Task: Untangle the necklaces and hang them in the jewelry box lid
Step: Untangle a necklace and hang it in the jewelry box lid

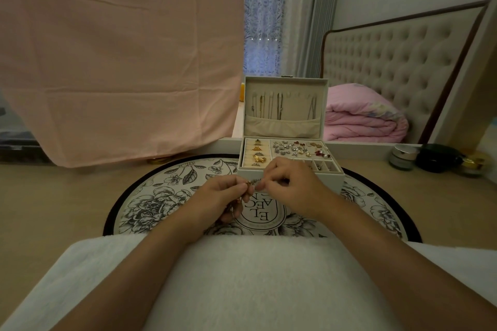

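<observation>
Necklace, one, gold, pinched between left hand and right hand; roughly five chains hang in lid.

— What do the hands hold?
— The left hand and the right hand both pinch a little gold necklace, just in front of the jewelry box.
— Is the box open?
— Yes. Its lid stands up, and thin chains hang inside it. Rings and earrings lie below.

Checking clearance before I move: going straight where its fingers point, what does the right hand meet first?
The right hand points leftward: likely the necklace it pinches, then the left hand; depth unclear.
</observation>
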### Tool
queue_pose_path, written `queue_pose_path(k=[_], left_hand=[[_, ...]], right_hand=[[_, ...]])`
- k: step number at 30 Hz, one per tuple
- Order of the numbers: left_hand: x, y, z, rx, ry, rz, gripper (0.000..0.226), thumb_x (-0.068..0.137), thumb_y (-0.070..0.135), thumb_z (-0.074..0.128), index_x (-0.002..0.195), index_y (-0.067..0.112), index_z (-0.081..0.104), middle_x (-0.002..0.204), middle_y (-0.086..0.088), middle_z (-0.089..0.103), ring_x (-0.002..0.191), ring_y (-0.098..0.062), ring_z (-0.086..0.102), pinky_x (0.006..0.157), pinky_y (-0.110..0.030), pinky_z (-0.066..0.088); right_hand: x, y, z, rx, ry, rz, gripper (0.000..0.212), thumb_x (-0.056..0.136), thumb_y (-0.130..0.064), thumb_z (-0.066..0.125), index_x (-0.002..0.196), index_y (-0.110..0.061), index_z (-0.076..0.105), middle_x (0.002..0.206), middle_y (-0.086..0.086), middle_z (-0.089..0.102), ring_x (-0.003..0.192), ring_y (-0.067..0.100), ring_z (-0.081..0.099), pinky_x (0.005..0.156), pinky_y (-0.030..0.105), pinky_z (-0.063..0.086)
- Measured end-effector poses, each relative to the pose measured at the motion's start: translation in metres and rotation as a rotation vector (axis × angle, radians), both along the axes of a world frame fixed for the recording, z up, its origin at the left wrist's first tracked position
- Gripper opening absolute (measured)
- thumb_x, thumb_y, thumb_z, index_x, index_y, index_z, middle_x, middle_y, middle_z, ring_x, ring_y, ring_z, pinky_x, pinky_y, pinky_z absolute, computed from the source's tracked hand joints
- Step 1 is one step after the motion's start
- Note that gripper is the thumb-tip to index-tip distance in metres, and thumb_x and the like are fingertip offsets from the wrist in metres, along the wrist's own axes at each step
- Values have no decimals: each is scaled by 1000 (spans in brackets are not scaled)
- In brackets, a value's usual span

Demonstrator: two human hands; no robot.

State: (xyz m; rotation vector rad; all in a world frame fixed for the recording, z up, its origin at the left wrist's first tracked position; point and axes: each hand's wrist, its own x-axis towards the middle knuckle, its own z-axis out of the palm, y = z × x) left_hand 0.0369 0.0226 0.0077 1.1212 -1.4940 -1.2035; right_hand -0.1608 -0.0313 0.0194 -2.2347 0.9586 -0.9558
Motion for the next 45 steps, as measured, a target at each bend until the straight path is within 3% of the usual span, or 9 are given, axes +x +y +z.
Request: queue_pose_path(k=[8, 11, 14, 18, 23, 27, 32, 41, 45], left_hand=[[-3, 3, 3, -30, -14, 78, 17, 102, 9, 49, 99, 1, 64, 79, -2, 64, 59, -18, 56, 45, -24, 37], [-7, 3, 4, -16, -19, 165, 16, 102, 10, 51, 101, 1, 64, 84, -8, 65, 61, -17, 63, 43, -26, 46], [-12, 2, 3, 23, -30, 229, 15, 101, 11, 53, 98, 0, 63, 95, -13, 70, 73, -18, 68, 56, -35, 57], [-10, 0, 0, 61, -32, 321, 14, 95, 13, 56, 90, 5, 66, 93, -19, 73, 74, -27, 66, 73, -45, 56], [-11, -2, 1, 114, 57, 325, 12, 93, 5, 55, 82, 11, 56, 72, -6, 70, 67, -24, 58, 69, -40, 51], [-6, 1, 7, 114, 28, 275, 28, 97, 5, 42, 98, 15, 69, 68, -6, 67, 64, -21, 62, 62, -32, 52], [-4, -1, 5, 189, 126, 293, 19, 96, 13, 59, 94, 6, 76, 79, -9, 72, 65, -20, 63, 75, -38, 55], [4, -3, 2, 58, -44, 291, 11, 97, 5, 58, 91, 1, 66, 77, -12, 68, 66, -23, 64, 60, -29, 55], [-2, -4, 7, 208, 270, 212, 18, 97, 6, 43, 82, 4, 53, 72, -10, 53, 67, -25, 53, 64, -34, 53]], right_hand=[[11, 4, 0, 241, -160, -55, 4, 82, -27, 81, 83, -23, 81, 90, -4, 75, 94, 14, 69, 89, 35, 56], [11, 4, 3, 349, -250, -53, 5, 88, -24, 75, 85, -21, 78, 79, -9, 73, 78, 3, 66, 76, 25, 49], [13, 5, 5, 516, -343, 0, 15, 87, -28, 66, 77, -20, 75, 78, 11, 60, 65, 13, 51, 64, 28, 39], [16, 5, 1, 559, -283, -169, 27, 86, -34, 60, 90, -14, 78, 111, 14, 69, 105, 27, 60, 100, 42, 43], [17, 8, 4, 644, -227, -125, 20, 94, -22, 55, 86, -7, 65, 72, 2, 60, 62, 16, 51, 59, 29, 38], [18, 12, 4, 836, -476, 21, 17, 100, -24, 56, 95, -10, 64, 87, 2, 68, 53, 14, 49, 49, 26, 32], [18, 13, 6, 971, -654, 113, 20, 99, -26, 57, 86, -14, 67, 87, 2, 68, 51, 8, 49, 45, 20, 38], [19, 10, -2, 658, -372, -81, 18, 99, -3, 50, 109, -17, 55, 65, 4, 52, 44, 12, 37, 43, 23, 26], [22, 12, -4, 380, -144, -103, 37, 100, 1, 45, 84, -20, 71, 59, 0, 46, 43, 8, 34, 41, 18, 29]])
